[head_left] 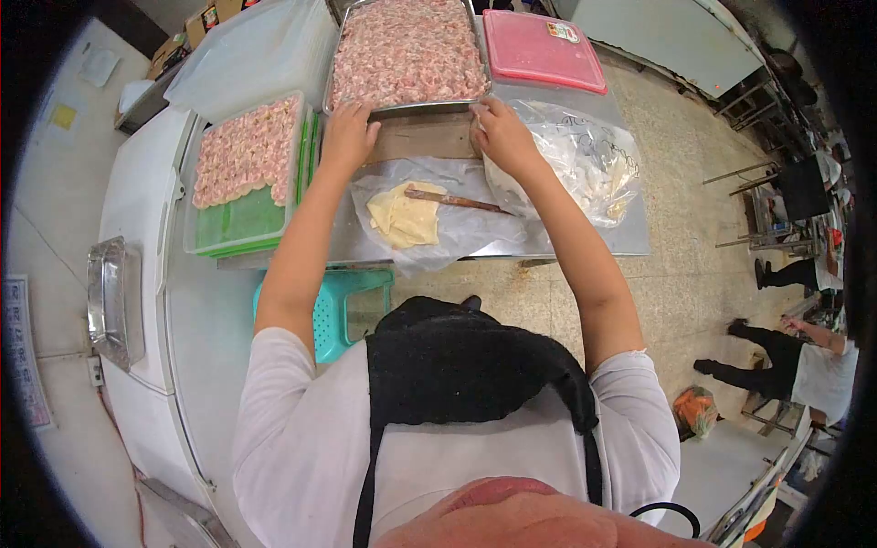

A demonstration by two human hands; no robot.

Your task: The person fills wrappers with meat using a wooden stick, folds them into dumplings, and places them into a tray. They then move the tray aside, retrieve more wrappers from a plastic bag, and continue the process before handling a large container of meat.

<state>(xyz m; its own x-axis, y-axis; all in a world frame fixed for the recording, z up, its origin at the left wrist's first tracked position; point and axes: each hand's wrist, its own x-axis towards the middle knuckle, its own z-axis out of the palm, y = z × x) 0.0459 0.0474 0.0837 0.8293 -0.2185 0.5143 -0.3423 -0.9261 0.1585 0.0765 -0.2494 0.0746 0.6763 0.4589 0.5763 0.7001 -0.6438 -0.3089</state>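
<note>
A large metal tray (pixel 398 106) full of pinkish minced filling lies at the back of the table. My left hand (pixel 350 135) holds its near left corner, with the fingers curled on the rim. At the near right corner, my right hand (pixel 501 133) grips the same rim. Just in front of the tray shows a brown board (pixel 423 139). Nearer to me, a stack of pale yellow dough wrappers (pixel 403 217) lies on crumpled clear plastic (pixel 457 241). A brown wooden stick (pixel 461 201) rests partly on the wrappers. Neither hand touches them.
Left stands a green-based container (pixel 239 224) with rows of dumplings. A pink-lidded box (pixel 544 53) is at the back right, above a clear bag (pixel 585 164) of white contents. A teal stool (pixel 333 315) stands under the table. People are at the far right.
</note>
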